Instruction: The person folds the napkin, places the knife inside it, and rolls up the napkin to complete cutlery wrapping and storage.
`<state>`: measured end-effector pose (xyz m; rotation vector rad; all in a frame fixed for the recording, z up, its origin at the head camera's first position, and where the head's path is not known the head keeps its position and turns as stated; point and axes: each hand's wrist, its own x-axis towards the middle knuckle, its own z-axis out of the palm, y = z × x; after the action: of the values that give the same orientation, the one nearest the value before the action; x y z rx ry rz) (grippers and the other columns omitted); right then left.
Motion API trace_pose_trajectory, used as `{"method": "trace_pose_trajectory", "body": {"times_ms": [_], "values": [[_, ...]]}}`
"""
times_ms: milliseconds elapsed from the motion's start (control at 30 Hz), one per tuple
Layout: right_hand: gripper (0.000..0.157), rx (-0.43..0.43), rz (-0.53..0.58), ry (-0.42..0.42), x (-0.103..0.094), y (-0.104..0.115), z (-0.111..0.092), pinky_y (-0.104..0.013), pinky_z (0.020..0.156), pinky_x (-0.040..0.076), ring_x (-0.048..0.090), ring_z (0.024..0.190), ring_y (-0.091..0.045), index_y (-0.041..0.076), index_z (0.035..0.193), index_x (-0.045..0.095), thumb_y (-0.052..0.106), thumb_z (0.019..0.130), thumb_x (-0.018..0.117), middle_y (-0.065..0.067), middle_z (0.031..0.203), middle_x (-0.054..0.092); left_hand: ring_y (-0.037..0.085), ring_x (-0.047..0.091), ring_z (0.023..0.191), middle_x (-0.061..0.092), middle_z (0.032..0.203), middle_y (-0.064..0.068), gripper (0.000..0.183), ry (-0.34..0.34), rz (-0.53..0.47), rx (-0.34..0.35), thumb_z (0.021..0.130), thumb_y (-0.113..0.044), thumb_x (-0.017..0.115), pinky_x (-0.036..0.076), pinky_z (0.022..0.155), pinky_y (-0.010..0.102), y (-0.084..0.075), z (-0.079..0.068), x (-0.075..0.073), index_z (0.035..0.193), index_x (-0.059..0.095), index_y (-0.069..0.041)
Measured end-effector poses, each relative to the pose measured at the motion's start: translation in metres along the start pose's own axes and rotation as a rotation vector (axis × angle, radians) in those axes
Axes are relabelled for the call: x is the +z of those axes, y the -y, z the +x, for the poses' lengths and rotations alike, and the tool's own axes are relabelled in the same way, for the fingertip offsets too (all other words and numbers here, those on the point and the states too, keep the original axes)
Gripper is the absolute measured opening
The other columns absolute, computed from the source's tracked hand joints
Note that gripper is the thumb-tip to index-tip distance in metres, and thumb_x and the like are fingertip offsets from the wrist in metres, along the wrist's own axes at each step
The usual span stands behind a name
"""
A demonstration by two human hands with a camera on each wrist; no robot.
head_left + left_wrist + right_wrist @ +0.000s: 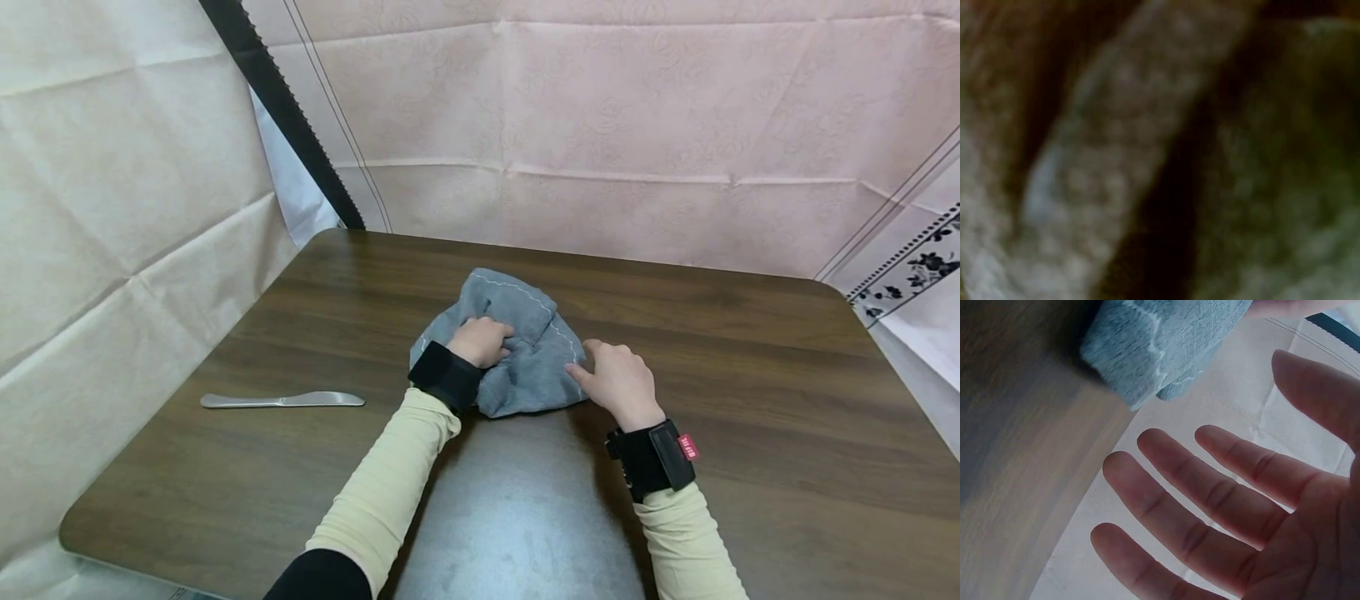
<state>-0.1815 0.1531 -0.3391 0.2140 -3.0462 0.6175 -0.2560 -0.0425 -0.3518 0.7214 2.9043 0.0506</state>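
Apparently I'm watching the grey-blue cloth [534, 350] being arranged on the table [750, 375]: left hand [482, 342] on it, whether pinching I can't tell; right hand [621, 379] spread, empty, beside it. Next calls, I judge, for a right-hand hold.

Grey-blue cloth [536, 362], white stitching [1156, 328], brown-grained table [750, 375], black, apparently floral trim [930, 265]

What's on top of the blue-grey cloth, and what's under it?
On top: the left hand. The brown table shows around the cloth; whatever lies beneath is covered, and the left wrist view is too dark and blurred to tell.
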Motion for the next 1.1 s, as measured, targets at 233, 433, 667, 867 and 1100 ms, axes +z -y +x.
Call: {"method": "trace_pose_trajectory", "body": {"times_ms": [233, 433, 667, 867, 1100], "values": [[0.045, 0.021, -0.007, 0.039, 0.003, -0.003, 0.004, -0.045, 0.062, 0.047, 0.059, 0.085, -0.037, -0.002, 0.118, 0.057, 0.028, 0.085, 0.063, -0.023, 0.104, 0.061, 0.024, 0.054, 0.107, 0.061, 0.114, 0.006, 0.026, 0.003, 0.013, 0.045, 0.091, -0.021, 0.056, 0.037, 0.093, 0.039, -0.013, 0.007, 0.004, 0.117, 0.060, -0.016], [0.043, 0.033, -0.024, 0.116, 0.011, -0.011, 0.008, -0.044, 0.062, 0.047, 0.059, 0.083, -0.036, -0.002, 0.115, 0.058, 0.021, 0.081, 0.068, -0.023, 0.100, 0.061, 0.022, 0.055, 0.104, 0.063, 0.110, 0.004, 0.023, -0.024, 0.035, 0.097, 0.090, -0.024, 0.057, 0.038, 0.091, 0.038, -0.023, 0.018, 0.013, 0.112, 0.061, -0.017], [0.034, 0.024, -0.061, 0.083, 0.022, -0.015, 0.010, -0.046, 0.068, 0.047, 0.057, 0.086, -0.038, 0.001, 0.106, 0.064, 0.016, 0.077, 0.072, -0.022, 0.097, 0.060, 0.022, 0.053, 0.108, 0.059, 0.117, 0.006, 0.032, 0.031, -0.028, 0.139, 0.093, -0.027, 0.052, 0.039, 0.091, 0.035, -0.021, 0.011, 0.005, 0.123, 0.055, -0.014], [0.017, -0.017, -0.160, 0.023, 0.029, -0.015, 0.007, -0.047, 0.062, 0.047, 0.057, 0.077, -0.040, 0.005, 0.085, 0.067, 0.014, 0.073, 0.075, -0.019, 0.084, 0.058, 0.023, 0.050, 0.112, 0.054, 0.122, 0.011, 0.039, -0.006, -0.277, 0.226, 0.094, -0.029, 0.050, 0.038, 0.093, 0.035, 0.002, 0.002, 0.005, 0.125, 0.052, -0.005], [0.012, -0.056, -0.180, 0.053, 0.024, -0.009, 0.010, -0.044, 0.057, 0.047, 0.058, 0.076, -0.035, 0.006, 0.076, 0.065, 0.014, 0.074, 0.074, -0.015, 0.084, 0.059, 0.027, 0.054, 0.100, 0.056, 0.109, 0.016, 0.033, -0.174, -0.317, 0.281, 0.094, -0.023, 0.050, 0.042, 0.085, 0.037, 0.029, -0.022, -0.004, 0.114, 0.057, 0.003]]}}
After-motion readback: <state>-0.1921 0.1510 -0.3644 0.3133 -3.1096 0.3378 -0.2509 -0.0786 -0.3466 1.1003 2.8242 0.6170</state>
